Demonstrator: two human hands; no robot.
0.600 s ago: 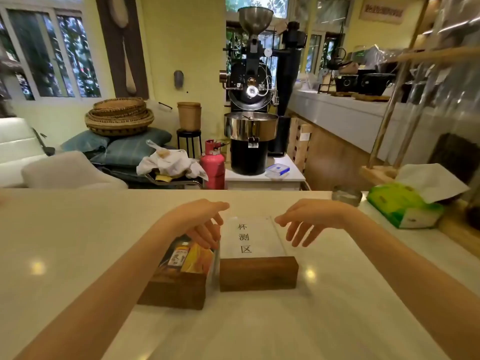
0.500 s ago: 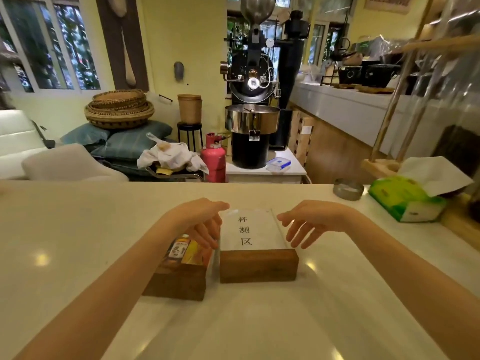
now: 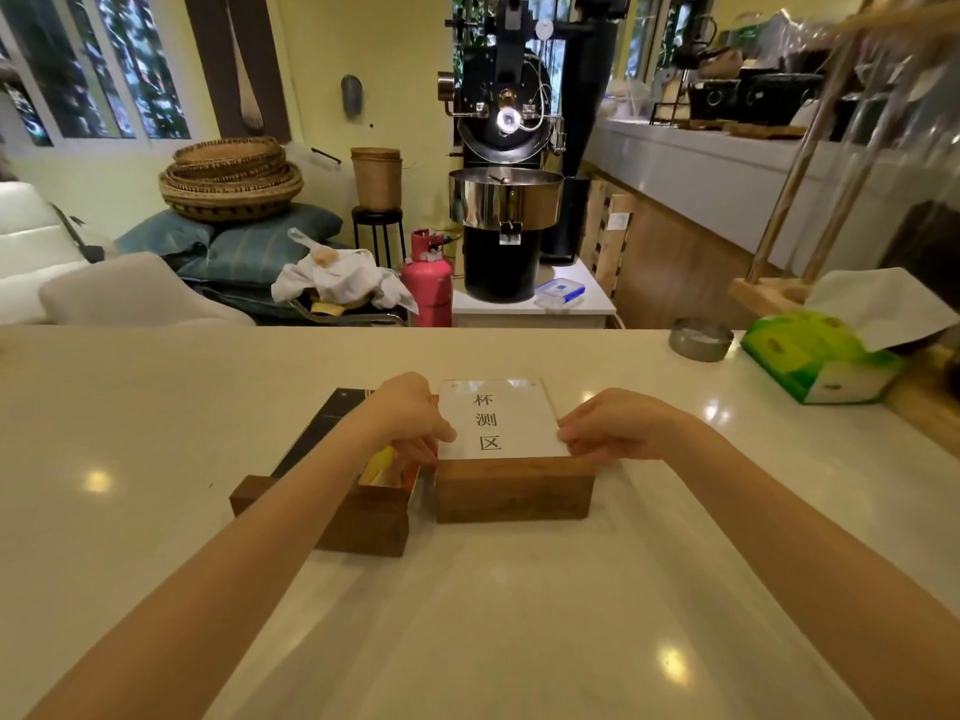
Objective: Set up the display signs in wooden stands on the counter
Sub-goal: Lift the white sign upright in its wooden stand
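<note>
Pale and glossy, the counter (image 3: pixel 156 511) runs across the foreground of a café room, with a black coffee roaster (image 3: pixel 506 163), a red gas cylinder (image 3: pixel 428 283) and stacked woven baskets (image 3: pixel 231 179) beyond its far edge. Near the middle of the counter stands a white sign (image 3: pixel 498 418) printed with three black characters, seated in a wooden stand (image 3: pixel 511 490). The left hand (image 3: pixel 410 420) curls its fingers against the sign's left edge, low down, while the right hand (image 3: pixel 618 428) pinches the lower right corner; both hands are partly closed on the sign. Just beside this stand, to its left, a second wooden stand (image 3: pixel 363 517) holds a dark sign (image 3: pixel 322 433) with a yellow picture, mostly hidden by the left forearm. A green tissue box (image 3: pixel 815 356) and a small metal dish (image 3: pixel 700 339) sit toward the counter's right end.
</note>
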